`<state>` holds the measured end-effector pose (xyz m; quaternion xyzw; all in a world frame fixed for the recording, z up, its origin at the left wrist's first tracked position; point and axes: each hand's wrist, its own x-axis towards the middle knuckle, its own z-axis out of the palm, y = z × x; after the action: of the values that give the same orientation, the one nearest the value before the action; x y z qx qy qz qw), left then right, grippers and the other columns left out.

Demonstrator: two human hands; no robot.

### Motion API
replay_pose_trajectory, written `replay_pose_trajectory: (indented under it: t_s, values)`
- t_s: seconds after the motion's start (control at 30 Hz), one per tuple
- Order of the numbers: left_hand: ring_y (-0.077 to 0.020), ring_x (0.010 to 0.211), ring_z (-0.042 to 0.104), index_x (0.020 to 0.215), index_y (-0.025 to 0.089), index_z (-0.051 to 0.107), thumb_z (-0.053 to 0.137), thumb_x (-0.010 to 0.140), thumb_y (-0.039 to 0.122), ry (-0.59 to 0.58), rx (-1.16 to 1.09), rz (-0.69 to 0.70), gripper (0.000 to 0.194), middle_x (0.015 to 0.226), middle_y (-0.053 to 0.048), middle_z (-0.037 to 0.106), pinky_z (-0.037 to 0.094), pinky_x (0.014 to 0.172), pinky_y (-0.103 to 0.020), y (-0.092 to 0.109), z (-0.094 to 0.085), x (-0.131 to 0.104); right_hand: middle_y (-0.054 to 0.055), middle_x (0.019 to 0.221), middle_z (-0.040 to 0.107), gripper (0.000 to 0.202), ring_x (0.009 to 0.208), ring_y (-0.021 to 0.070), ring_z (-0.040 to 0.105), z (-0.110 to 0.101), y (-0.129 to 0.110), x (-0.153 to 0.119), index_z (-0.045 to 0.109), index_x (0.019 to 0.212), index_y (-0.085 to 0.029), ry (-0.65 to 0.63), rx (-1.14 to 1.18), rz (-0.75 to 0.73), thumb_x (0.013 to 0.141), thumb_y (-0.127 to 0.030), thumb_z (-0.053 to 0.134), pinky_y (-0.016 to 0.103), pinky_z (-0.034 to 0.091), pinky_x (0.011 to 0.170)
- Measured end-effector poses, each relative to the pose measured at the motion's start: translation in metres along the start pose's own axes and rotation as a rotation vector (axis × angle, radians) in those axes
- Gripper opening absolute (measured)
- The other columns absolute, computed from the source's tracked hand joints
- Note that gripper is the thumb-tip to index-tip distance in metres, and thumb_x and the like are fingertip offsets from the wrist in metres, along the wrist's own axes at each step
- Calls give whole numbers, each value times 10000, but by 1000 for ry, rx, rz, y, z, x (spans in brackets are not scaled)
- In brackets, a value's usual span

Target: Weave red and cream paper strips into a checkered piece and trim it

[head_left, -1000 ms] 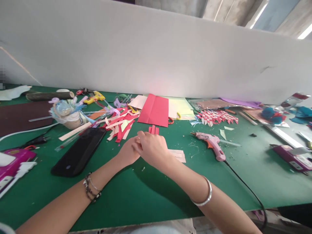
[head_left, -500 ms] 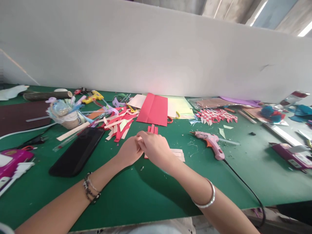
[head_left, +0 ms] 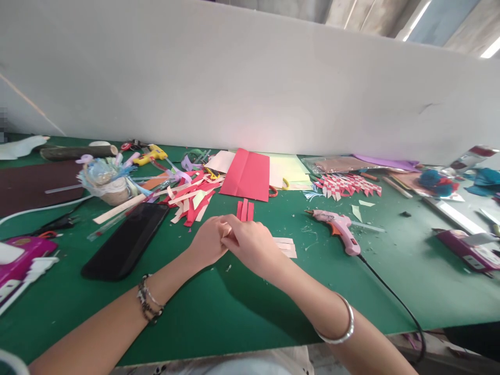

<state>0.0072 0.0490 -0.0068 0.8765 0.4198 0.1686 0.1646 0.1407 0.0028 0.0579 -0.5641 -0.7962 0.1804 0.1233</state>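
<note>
My left hand (head_left: 211,240) and my right hand (head_left: 252,242) meet over woven paper strips near the middle of the green table. Fingers of both are bent and pressed together, and they cover most of the piece. Red strip ends (head_left: 245,210) stick out beyond the hands, and pale strip ends (head_left: 287,247) show to the right of my right hand. Farther back lies a folded red sheet (head_left: 247,176). A heap of red and cream strips (head_left: 193,200) is at its left.
A pink glue gun (head_left: 339,226) with a black cord lies to the right. At the left are a black phone (head_left: 127,242) and a bundle of ribbons (head_left: 105,179). Woven red-and-white pieces (head_left: 347,186) sit farther back, before the white wall (head_left: 250,78).
My right hand has shifted slightly, its fingers now lower against my left hand. More of the red strip ends shows. The view has moved a little.
</note>
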Motion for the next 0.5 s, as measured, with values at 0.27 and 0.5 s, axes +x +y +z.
replay_pose_trajectory:
  t_s: [0.27, 0.5]
  values:
    - [-173, 597, 486, 602, 193, 400, 381, 742, 140, 105, 124, 119, 151, 611, -16, 483, 367, 563, -278, 4, 0, 0, -3, 670, 606, 122, 544, 95, 467, 8, 14, -1, 558, 793, -196, 82, 97, 10, 802, -171, 439, 199, 244, 493]
    - [-183, 722, 526, 784, 167, 532, 462, 809, 287, 47, 197, 142, 141, 760, -23, 560, 402, 640, -296, 4, 2, -2, -41, 570, 518, 190, 499, 76, 425, 7, 34, -6, 486, 646, -192, 45, 487, -11, 810, -277, 442, 183, 289, 476]
